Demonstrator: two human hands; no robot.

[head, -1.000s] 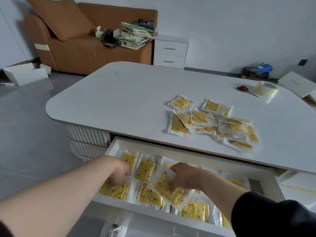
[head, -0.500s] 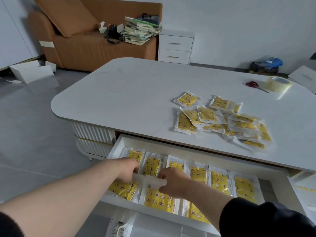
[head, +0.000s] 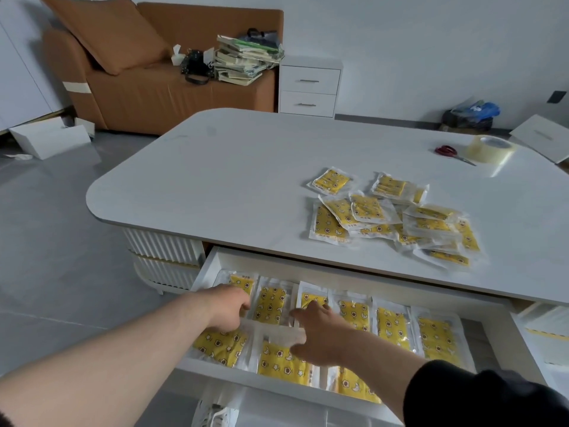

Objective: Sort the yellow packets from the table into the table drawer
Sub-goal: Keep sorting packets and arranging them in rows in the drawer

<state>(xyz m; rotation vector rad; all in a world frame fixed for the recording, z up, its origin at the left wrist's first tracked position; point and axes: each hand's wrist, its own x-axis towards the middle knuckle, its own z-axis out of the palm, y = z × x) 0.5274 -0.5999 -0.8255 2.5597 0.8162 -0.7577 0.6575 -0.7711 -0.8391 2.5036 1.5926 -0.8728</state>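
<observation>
The white table's drawer point(head: 234, 375) stands pulled open below the tabletop edge. Yellow star-print packets in clear wrappers lie inside it in two rows, the back row point(head: 392, 326) side by side. My left hand point(head: 226, 309) reaches in at the left, with its fingertips down on the upper edge of the front-left packet point(head: 220, 345). My right hand point(head: 320, 334) lies with its fingers spread on the clear top of the front-middle packet point(head: 283, 365). A loose pile of several more yellow packets point(head: 394, 217) sits on the table point(head: 231, 180) to the right.
Red-handled scissors point(head: 446, 151) and a roll of clear tape point(head: 489, 148) lie at the table's far right. An orange sofa point(head: 154, 87) and a white two-drawer cabinet point(head: 309, 87) stand behind. A shoe point(head: 215, 417) shows under the drawer.
My right hand brought a packet down into the front row and now lies flat on it. My left hand shifted slightly along the front-left packet's edge.
</observation>
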